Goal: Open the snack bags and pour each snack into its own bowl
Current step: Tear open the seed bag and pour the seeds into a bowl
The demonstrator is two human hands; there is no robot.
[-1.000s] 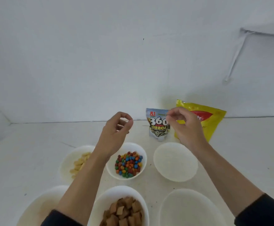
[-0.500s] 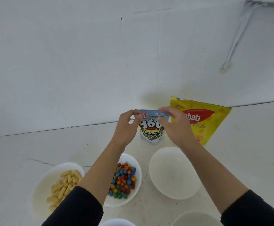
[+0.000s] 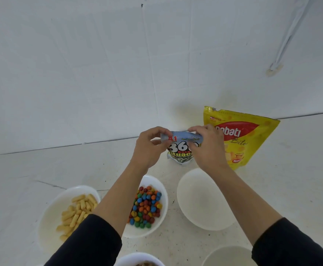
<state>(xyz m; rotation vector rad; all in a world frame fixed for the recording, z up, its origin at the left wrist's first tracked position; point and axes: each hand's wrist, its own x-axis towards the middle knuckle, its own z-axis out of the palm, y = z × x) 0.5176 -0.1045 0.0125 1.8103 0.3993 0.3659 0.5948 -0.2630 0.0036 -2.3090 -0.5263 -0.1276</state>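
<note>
A small blue and white sunflower seed bag (image 3: 180,151) stands upright at the back of the table. My left hand (image 3: 149,148) pinches its top left corner and my right hand (image 3: 207,148) pinches its top right part. Behind it to the right leans a yellow biscuit bag (image 3: 243,139), untouched. An empty white bowl (image 3: 202,200) sits just in front of the seed bag. To its left a bowl (image 3: 161,210) holds coloured candies, and further left another bowl (image 3: 49,221) holds yellow sticks.
Two more white bowls show at the bottom edge: one (image 3: 140,261) with brown pieces, one (image 3: 227,256) empty at the right. The white wall (image 3: 118,73) rises close behind the bags. A white cable (image 3: 285,41) runs down the wall at upper right.
Both hands moved in from apart and took hold of the seed bag's top edge. My view shifted, so the bowls now sit lower in frame.
</note>
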